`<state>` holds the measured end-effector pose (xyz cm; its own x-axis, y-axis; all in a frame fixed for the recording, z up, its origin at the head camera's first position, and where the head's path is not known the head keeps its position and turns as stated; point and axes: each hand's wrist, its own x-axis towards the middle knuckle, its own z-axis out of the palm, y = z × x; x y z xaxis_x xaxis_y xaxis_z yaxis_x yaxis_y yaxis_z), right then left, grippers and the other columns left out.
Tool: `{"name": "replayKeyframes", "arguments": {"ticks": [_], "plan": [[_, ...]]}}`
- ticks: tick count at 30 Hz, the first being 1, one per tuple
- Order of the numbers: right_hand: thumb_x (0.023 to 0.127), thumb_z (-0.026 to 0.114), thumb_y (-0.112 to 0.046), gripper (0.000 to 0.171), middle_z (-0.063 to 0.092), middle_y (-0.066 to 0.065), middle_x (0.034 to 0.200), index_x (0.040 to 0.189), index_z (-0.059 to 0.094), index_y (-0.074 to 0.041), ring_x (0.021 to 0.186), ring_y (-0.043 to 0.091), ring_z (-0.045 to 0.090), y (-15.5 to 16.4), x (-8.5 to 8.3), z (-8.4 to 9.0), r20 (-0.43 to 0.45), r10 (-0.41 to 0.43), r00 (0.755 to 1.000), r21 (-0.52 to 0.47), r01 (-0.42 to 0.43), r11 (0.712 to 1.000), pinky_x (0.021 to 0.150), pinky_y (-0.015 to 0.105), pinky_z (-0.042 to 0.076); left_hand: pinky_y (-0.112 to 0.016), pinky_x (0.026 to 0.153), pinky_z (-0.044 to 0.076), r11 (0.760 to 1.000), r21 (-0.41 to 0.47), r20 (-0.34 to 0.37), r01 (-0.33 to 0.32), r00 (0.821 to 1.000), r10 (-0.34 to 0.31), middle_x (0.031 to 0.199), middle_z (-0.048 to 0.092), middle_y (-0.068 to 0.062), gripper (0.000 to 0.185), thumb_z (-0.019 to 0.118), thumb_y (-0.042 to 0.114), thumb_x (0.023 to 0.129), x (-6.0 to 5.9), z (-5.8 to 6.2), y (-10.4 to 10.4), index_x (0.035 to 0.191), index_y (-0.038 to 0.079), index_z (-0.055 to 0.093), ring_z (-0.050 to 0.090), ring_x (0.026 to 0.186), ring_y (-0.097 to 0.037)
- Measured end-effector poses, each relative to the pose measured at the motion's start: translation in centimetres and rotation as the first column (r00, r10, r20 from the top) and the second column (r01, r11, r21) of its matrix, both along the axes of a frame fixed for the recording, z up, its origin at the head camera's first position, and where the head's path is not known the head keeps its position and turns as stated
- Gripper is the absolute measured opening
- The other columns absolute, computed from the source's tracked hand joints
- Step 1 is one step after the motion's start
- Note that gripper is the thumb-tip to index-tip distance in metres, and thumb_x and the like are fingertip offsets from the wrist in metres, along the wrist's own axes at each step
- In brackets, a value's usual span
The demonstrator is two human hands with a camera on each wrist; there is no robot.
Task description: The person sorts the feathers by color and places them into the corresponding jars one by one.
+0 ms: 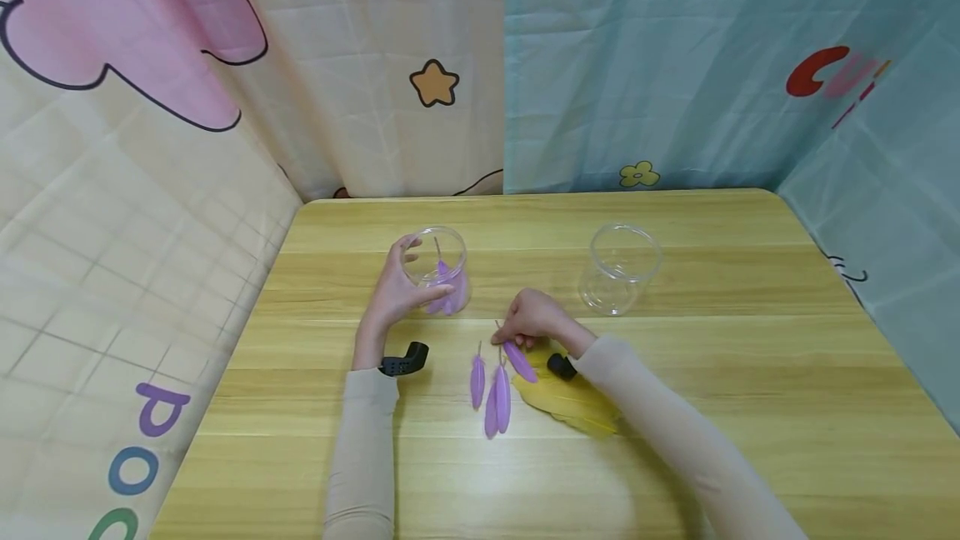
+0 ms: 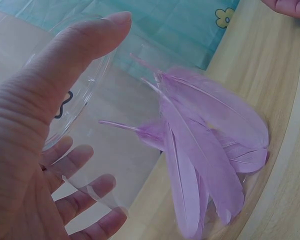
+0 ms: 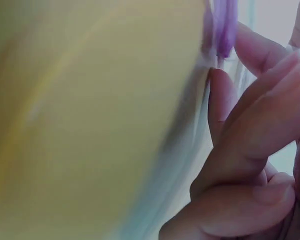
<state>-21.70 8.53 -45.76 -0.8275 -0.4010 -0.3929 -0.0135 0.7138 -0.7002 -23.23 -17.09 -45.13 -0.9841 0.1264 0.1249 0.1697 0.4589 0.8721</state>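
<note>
My left hand (image 1: 397, 286) holds a clear plastic jar (image 1: 450, 229) round its side, thumb across the front and fingers behind. Inside the jar are several purple feathers (image 2: 200, 145), their quills pointing up toward the open rim. Right of the jar, my right hand (image 1: 538, 315) pinches the quill of a purple feather (image 1: 520, 362) between thumb and forefinger, close over the table. Three more purple feathers (image 1: 477, 382) lie just left of and below that hand. Large yellow feathers (image 1: 566, 398) lie beneath the right wrist, one filling much of the right wrist view, blurred.
A second clear jar (image 1: 611, 302) with nothing in it stands at the back right of the wooden table (image 1: 375, 465). Printed curtains (image 1: 360, 107) hang behind the table and along both sides.
</note>
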Motion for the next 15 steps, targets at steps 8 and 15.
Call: {"name": "replayKeyframes", "arguments": {"ticks": [8,15], "plan": [[0.077,0.079,-0.015,0.027,0.052,0.000,0.046,0.058,0.065,-0.003,0.039,0.009,0.049,-0.47,0.13,-0.37,0.080,-0.038,0.996,-0.088,0.045,0.995,0.040,0.018,0.040,-0.051,0.090,0.044,1.000,0.006,-0.002,0.001,1.000,-0.001,0.144,0.033,0.001,0.107,0.089,0.038,0.063,-0.01,0.07,-0.05,0.146,0.018,0.024,0.033,0.130,-0.028],[0.079,0.077,-0.014,0.024,0.051,0.000,0.046,0.061,0.066,-0.003,0.039,0.009,0.048,-0.13,-0.16,-0.89,0.123,-0.041,0.992,-0.161,0.061,0.985,0.041,0.018,0.040,-0.051,0.090,0.044,1.000,-0.004,-0.010,-0.004,1.000,0.004,0.144,0.034,0.000,0.107,0.088,0.041,0.062,0.03,-0.03,-0.06,0.146,0.019,0.025,0.034,0.130,-0.027]]}}
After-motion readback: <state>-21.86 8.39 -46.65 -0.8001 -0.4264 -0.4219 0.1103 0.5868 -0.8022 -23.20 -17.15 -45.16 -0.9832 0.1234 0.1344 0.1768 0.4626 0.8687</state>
